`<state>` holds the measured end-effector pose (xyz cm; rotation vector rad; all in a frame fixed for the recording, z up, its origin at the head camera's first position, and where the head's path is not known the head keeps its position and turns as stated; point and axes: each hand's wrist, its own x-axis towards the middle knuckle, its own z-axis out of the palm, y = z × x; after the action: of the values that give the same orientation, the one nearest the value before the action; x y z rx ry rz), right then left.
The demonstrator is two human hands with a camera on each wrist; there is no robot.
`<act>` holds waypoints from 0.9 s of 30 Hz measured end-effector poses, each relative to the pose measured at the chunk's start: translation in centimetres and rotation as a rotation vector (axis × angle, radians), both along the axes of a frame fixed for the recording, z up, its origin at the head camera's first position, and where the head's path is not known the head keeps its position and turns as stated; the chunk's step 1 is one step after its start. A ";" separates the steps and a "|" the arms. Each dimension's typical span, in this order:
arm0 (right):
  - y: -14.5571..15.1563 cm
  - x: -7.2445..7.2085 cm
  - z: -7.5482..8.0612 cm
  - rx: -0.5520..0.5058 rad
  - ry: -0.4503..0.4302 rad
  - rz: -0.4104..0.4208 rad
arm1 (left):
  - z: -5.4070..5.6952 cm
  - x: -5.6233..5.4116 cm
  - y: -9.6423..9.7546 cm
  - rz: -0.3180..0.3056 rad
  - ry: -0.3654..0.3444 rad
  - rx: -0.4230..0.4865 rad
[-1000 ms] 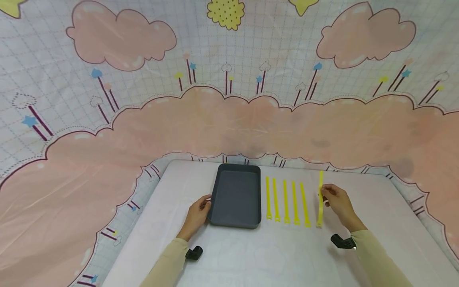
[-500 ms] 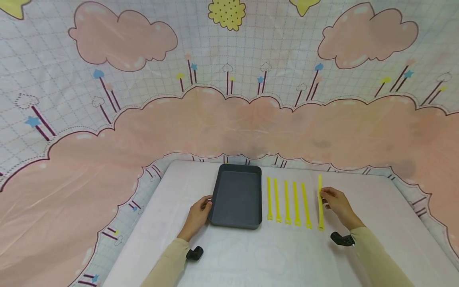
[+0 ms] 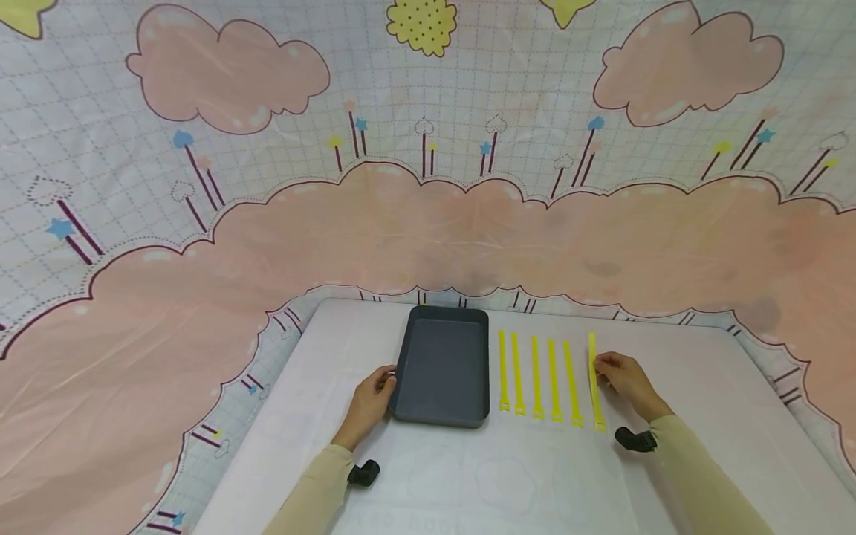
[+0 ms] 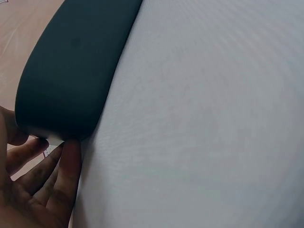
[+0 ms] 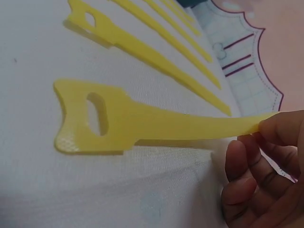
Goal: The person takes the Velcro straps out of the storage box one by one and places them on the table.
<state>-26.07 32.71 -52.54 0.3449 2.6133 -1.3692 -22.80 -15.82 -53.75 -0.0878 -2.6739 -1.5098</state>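
My right hand [image 3: 627, 380] pinches a yellow hook-and-loop cable tie [image 3: 594, 390] by its strap, between thumb and fingertips. In the right wrist view this tie [image 5: 175, 124] has its slotted head low over the white cloth, and the strap bends up toward the fingers. To its left lie several matching yellow ties [image 3: 553, 379] in a row, slotted heads toward me. My left hand [image 3: 366, 401] grips the left edge of a dark grey rectangular tray [image 3: 441, 364]. In the left wrist view, fingertips [image 4: 71, 154] touch the end of the tray's wall [image 4: 71, 71].
A white cloth [image 3: 428, 483] covers the table. Behind and beside it hangs a peach and white printed backdrop [image 3: 468, 230]. The tray stands left of the row of ties, close to the nearest one.
My right hand has lowered the tie toward the table, its head shifting slightly nearer to me. The left hand and the tray have stayed in place.
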 end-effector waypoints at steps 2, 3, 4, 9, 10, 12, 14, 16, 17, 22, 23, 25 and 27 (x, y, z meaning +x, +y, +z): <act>-0.1 -0.2 0.0 0.001 -0.002 -0.001 | -0.1 0.0 0.0 0.000 -0.007 -0.001; -0.1 -0.3 -0.1 0.006 -0.002 -0.001 | -0.1 0.0 0.0 -0.001 -0.010 0.000; -0.1 -0.4 -0.1 0.013 0.000 0.003 | -0.1 0.0 0.0 -0.001 -0.011 0.000; -0.3 -0.9 -0.2 0.073 -0.002 0.005 | -0.4 -0.1 -0.1 -0.004 -0.005 0.001; -0.3 -1.0 -0.2 0.081 -0.002 0.009 | -0.4 -0.1 -0.1 -0.004 -0.005 0.001; -0.4 -1.1 -0.2 0.091 -0.009 0.002 | -0.4 -0.1 -0.1 -0.004 -0.006 0.003; -0.5 -1.2 -0.2 0.095 -0.018 -0.008 | -0.5 -0.1 -0.1 -0.006 0.001 -0.001; -0.5 -1.2 -0.3 0.098 -0.021 -0.011 | -0.5 -0.1 -0.1 -0.002 -0.004 0.006; -0.6 -1.3 -0.3 0.100 -0.025 -0.017 | -0.6 -0.2 -0.2 -0.001 -0.003 0.008; -0.7 -1.3 -0.3 0.106 -0.031 -0.019 | -0.7 -0.3 -0.2 0.000 0.011 0.001; -0.7 -1.3 -0.3 0.108 -0.032 -0.019 | -0.8 -0.3 -0.3 0.000 0.014 -0.002; -0.6 -1.3 -0.2 0.113 -0.031 -0.014 | -0.8 -0.4 -0.3 0.000 0.019 -0.006; -0.5 -1.3 -0.2 0.120 -0.031 -0.008 | -0.8 -0.4 -0.3 0.002 0.015 -0.003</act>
<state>-27.34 32.17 -52.75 0.3898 2.6780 -1.2021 -23.23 -16.08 -54.54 -0.0960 -2.6636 -1.4982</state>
